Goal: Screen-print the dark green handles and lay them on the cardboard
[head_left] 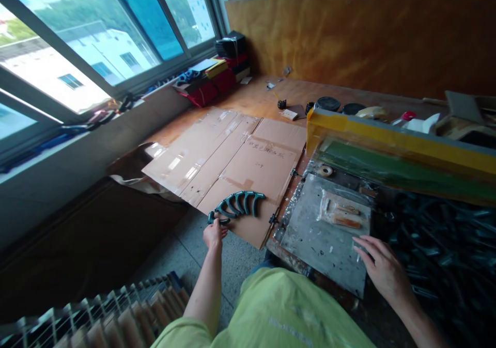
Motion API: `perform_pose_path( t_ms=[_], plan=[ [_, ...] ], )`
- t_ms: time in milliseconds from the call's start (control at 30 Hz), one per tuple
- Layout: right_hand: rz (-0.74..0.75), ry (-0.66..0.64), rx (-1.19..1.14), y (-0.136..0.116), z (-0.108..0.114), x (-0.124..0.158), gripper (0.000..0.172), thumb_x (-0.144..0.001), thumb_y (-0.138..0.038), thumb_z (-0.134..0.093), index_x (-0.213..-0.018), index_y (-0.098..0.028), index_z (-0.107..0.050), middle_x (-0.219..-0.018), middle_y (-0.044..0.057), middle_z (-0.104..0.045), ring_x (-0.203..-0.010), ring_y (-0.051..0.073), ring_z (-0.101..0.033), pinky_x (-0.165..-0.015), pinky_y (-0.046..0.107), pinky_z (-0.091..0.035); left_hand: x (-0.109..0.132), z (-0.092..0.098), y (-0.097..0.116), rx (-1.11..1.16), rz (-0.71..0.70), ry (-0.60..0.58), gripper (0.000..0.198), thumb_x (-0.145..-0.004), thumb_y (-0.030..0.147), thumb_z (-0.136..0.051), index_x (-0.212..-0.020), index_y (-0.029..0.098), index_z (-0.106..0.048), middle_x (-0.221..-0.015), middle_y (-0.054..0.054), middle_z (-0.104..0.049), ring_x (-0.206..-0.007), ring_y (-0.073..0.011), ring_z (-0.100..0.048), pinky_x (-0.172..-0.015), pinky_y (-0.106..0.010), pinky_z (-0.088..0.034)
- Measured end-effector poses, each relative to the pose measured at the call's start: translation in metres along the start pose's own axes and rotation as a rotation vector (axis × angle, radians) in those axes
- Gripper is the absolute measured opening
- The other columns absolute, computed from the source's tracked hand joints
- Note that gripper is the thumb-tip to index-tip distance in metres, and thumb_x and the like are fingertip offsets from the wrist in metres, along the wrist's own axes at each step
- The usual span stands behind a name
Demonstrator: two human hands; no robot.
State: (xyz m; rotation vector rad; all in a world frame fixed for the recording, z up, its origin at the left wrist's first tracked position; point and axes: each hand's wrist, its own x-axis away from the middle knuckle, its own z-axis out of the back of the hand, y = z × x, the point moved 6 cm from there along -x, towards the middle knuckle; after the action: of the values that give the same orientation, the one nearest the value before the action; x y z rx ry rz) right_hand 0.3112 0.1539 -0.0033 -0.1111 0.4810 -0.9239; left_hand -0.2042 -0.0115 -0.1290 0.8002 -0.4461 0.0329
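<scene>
My left hand (214, 233) reaches out to the near edge of a flattened cardboard sheet (236, 157) and is closed on a dark green curved part (217, 219). Several more of these curved parts (241, 202) lie side by side in a fan on the cardboard just beyond it. My right hand (382, 265) rests with fingers spread on the near right corner of a stained grey metal plate (325, 229). On that plate lies a clear plastic bag with orange pieces (339, 214).
A yellow-framed screen (395, 146) stands hinged above the plate. To its right is a dark heap of curved parts (445, 239). Jars, lids and boxes clutter the back of the wooden floor (329, 103). A window (89, 38) runs along the left; a radiator (96, 317) sits near left.
</scene>
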Motion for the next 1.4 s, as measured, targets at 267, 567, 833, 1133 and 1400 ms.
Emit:
perform_pose_path(
  t_ms=[267,567,833,1133,1400],
  plan=[
    [0.006,-0.022,0.000,0.006,-0.006,0.004,0.043,-0.097,-0.050,-0.036,-0.105,-0.021,-0.067,-0.104,0.009,-0.066,-0.091,0.022,-0.064,-0.083,0.036,-0.052,0.003,-0.004,-0.006,0.111,0.122,-0.017,0.025,-0.078,0.040,-0.055,-0.076,0.015,-0.058,-0.064,-0.010,-0.071,-0.063,-0.0237,-0.072,-0.049,-0.028,-0.058],
    [0.049,-0.002,-0.025,0.006,-0.009,0.001,0.046,-0.096,-0.052,-0.036,-0.103,-0.021,-0.069,-0.101,0.009,-0.066,-0.088,0.022,-0.065,-0.080,0.036,-0.053,0.005,-0.002,0.001,-0.020,0.101,-0.044,0.025,-0.081,0.040,-0.052,-0.073,0.018,-0.057,-0.064,-0.009,-0.071,-0.062,-0.0219,-0.072,-0.050,-0.026,-0.055],
    [0.034,-0.023,-0.024,0.005,-0.010,0.003,0.044,-0.096,-0.051,-0.037,-0.105,-0.021,-0.068,-0.103,0.008,-0.066,-0.090,0.021,-0.064,-0.083,0.035,-0.052,0.001,0.002,0.043,-0.319,-0.067,-0.040,0.031,-0.086,0.048,-0.049,-0.075,0.020,-0.057,-0.073,-0.008,-0.072,-0.070,-0.0224,-0.071,-0.062,-0.029,-0.052],
    [-0.035,-0.036,-0.049,0.006,-0.008,0.008,0.040,-0.096,-0.048,-0.039,-0.104,-0.022,-0.069,-0.105,0.009,-0.066,-0.094,0.023,-0.064,-0.085,0.038,-0.052,0.075,-0.060,0.083,-0.545,-0.497,-0.143,0.038,-0.082,0.058,-0.054,-0.098,0.025,-0.063,-0.095,-0.005,-0.071,-0.090,-0.0216,-0.065,-0.074,-0.027,-0.043],
    [-0.184,-0.018,-0.045,0.011,0.010,0.016,0.032,-0.096,-0.039,-0.042,-0.100,-0.025,-0.070,-0.106,0.007,-0.067,-0.096,0.021,-0.065,-0.087,0.036,-0.054,0.097,-0.085,0.118,-0.586,-0.664,-0.355,0.028,-0.072,0.048,-0.064,-0.067,0.020,-0.063,-0.083,-0.007,-0.069,-0.083,-0.0252,-0.065,-0.067,-0.028,-0.045]
  ],
)
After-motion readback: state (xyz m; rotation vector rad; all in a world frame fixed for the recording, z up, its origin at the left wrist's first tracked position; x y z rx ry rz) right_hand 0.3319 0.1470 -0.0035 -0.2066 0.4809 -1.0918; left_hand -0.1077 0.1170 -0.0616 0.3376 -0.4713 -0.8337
